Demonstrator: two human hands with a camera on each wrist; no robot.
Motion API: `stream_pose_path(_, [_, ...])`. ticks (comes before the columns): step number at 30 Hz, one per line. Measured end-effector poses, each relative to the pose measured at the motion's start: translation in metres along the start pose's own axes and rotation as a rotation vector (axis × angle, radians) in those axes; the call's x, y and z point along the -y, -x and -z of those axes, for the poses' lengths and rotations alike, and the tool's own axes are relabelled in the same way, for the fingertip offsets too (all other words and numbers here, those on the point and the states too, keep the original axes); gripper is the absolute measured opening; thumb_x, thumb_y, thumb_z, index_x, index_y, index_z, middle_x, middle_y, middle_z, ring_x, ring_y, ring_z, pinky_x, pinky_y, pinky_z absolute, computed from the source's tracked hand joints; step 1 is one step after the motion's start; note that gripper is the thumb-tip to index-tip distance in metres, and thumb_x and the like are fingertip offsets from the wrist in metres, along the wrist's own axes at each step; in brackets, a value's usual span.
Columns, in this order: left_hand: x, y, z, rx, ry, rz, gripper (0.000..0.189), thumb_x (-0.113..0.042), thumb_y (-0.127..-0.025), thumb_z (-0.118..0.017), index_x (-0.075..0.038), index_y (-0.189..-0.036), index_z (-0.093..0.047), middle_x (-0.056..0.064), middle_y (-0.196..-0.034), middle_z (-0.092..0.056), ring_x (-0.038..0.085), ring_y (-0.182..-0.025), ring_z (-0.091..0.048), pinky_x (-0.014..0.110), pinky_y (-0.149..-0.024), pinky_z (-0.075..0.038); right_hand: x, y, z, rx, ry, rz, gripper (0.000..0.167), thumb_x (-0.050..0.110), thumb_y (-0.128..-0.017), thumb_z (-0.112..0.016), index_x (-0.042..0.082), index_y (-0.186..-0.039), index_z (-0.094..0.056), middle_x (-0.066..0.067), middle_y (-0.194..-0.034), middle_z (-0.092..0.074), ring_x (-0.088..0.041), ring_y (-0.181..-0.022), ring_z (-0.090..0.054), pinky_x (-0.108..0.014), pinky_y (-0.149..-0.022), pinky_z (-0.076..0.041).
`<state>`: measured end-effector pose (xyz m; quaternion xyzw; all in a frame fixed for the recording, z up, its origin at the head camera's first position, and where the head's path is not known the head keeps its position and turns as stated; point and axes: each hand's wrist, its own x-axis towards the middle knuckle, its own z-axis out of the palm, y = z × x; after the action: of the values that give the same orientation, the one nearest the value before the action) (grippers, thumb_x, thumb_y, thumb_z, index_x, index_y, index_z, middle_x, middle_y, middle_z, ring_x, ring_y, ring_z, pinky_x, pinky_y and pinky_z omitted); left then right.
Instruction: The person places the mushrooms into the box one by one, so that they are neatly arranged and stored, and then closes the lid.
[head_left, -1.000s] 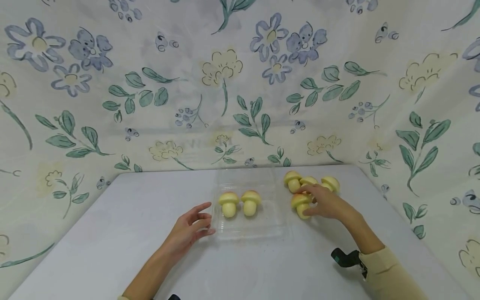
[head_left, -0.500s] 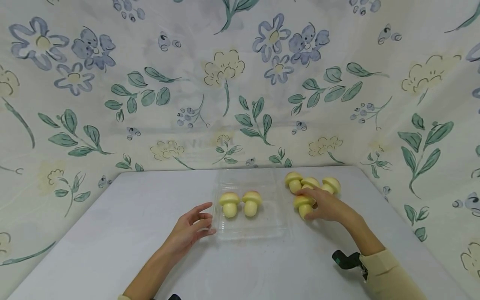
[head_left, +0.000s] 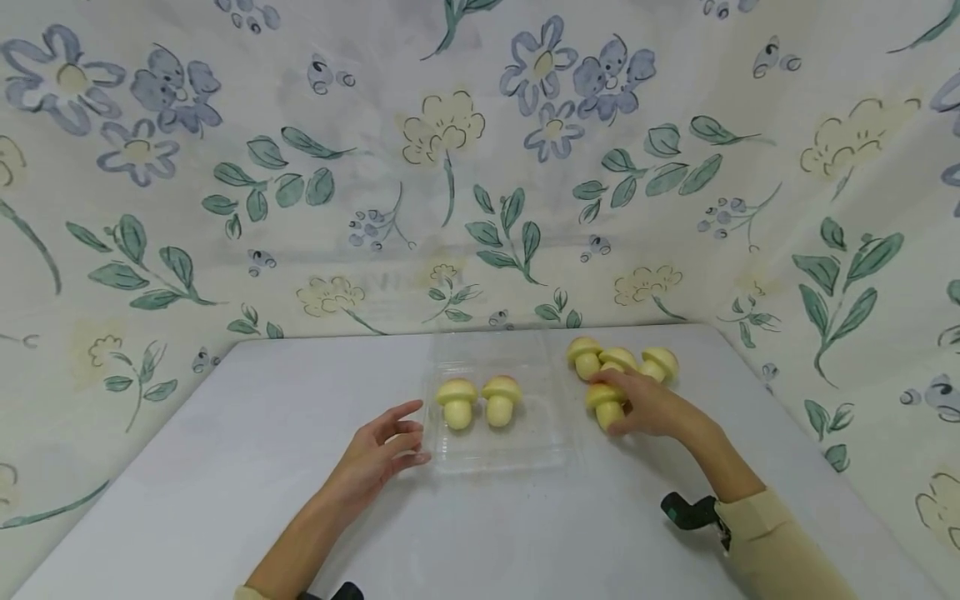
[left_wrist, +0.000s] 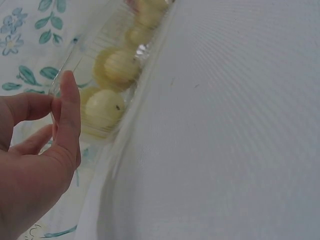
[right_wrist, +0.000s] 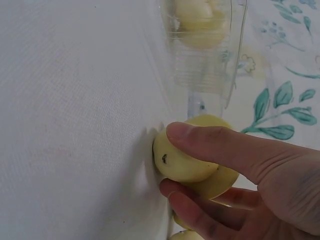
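Note:
My right hand point(head_left: 651, 405) grips a yellow mushroom point(head_left: 606, 408) with a rounded cap and pale stem, low at the table on the right. In the right wrist view the thumb lies along one side of this mushroom point(right_wrist: 182, 162) and the fingers curl round the other. Two like mushrooms point(head_left: 499, 408) lie side by side in a clear plastic box point(head_left: 540, 442) at the middle. Along the box's left edge my left hand point(head_left: 378, 454) rests with loosely spread fingers; the left wrist view shows its fingertips right at the box wall point(left_wrist: 70, 62).
Several more yellow mushrooms point(head_left: 660, 363) sit in a cluster just behind the right hand. The box's clear lid point(head_left: 491, 346) stands open toward the back. A floral cloth point(head_left: 390, 167) hangs behind the white table point(head_left: 225, 450).
The mushroom at my right hand has shifted slightly right, its stem now more upright, and the fingers sit closer round it. My left hand holds its place by the box.

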<state>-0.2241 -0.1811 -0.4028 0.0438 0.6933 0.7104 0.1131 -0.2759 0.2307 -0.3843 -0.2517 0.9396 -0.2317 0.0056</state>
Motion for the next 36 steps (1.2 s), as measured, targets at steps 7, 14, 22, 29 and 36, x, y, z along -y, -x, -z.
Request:
stream_pose_path(7, [0.0012, -0.0002, 0.0011, 0.006, 0.000, 0.000, 0.061, -0.003, -0.095, -0.059, -0.004, -0.150, -0.033, 0.001, -0.104, -0.049, 0.010, -0.089, -0.054, 0.029, -0.086, -0.059, -0.0009, 0.0002, -0.0010, 0.020, -0.019, -0.025, 0.069, 0.009, -0.075, -0.080, 0.008, -0.136, -0.049, -0.014, -0.118, -0.056, -0.019, -0.085, -0.054, -0.029, -0.074, -0.046])
stream_pose_path(14, [-0.0007, 0.0008, 0.0015, 0.016, 0.028, -0.006, 0.061, -0.001, -0.095, -0.057, -0.002, -0.150, -0.032, 0.001, -0.103, -0.049, 0.010, -0.087, -0.054, 0.029, -0.086, -0.059, 0.0007, 0.0001, -0.0007, 0.023, -0.039, -0.031, 0.069, 0.008, -0.074, -0.079, 0.006, -0.136, -0.049, -0.012, -0.115, -0.057, -0.019, -0.087, -0.052, -0.029, -0.074, -0.044])
stream_pose_path(22, [-0.0006, 0.0000, 0.0005, 0.023, 0.024, -0.004, 0.061, -0.001, -0.095, -0.057, -0.003, -0.150, -0.032, 0.001, -0.104, -0.048, 0.011, -0.089, -0.053, 0.031, -0.087, -0.059, 0.0024, 0.0005, 0.0018, 0.022, -0.044, -0.025, 0.069, 0.009, -0.074, -0.081, 0.007, -0.135, -0.049, -0.011, -0.115, -0.058, -0.018, -0.087, -0.053, -0.028, -0.074, -0.045])
stream_pose_path(29, [-0.0009, -0.0020, -0.0003, 0.017, 0.024, -0.002, 0.060, -0.001, -0.095, -0.056, -0.003, -0.150, -0.033, 0.001, -0.104, -0.049, 0.012, -0.089, -0.054, 0.031, -0.086, -0.059, 0.0034, 0.0019, 0.0044, 0.008, -0.060, -0.014, 0.068, 0.009, -0.075, -0.080, 0.008, -0.135, -0.049, -0.011, -0.116, -0.058, -0.017, -0.085, -0.055, -0.026, -0.073, -0.048])
stream_pose_path(36, [0.0011, 0.0000, 0.0008, 0.009, 0.024, 0.008, 0.061, -0.002, -0.095, -0.057, -0.003, -0.150, -0.033, 0.001, -0.103, -0.049, 0.012, -0.089, -0.053, 0.031, -0.086, -0.059, 0.0025, 0.0006, 0.0035, -0.005, -0.100, 0.017, 0.069, 0.008, -0.076, -0.081, 0.004, -0.137, -0.048, -0.015, -0.123, -0.057, -0.016, -0.087, -0.057, -0.025, -0.074, -0.053])
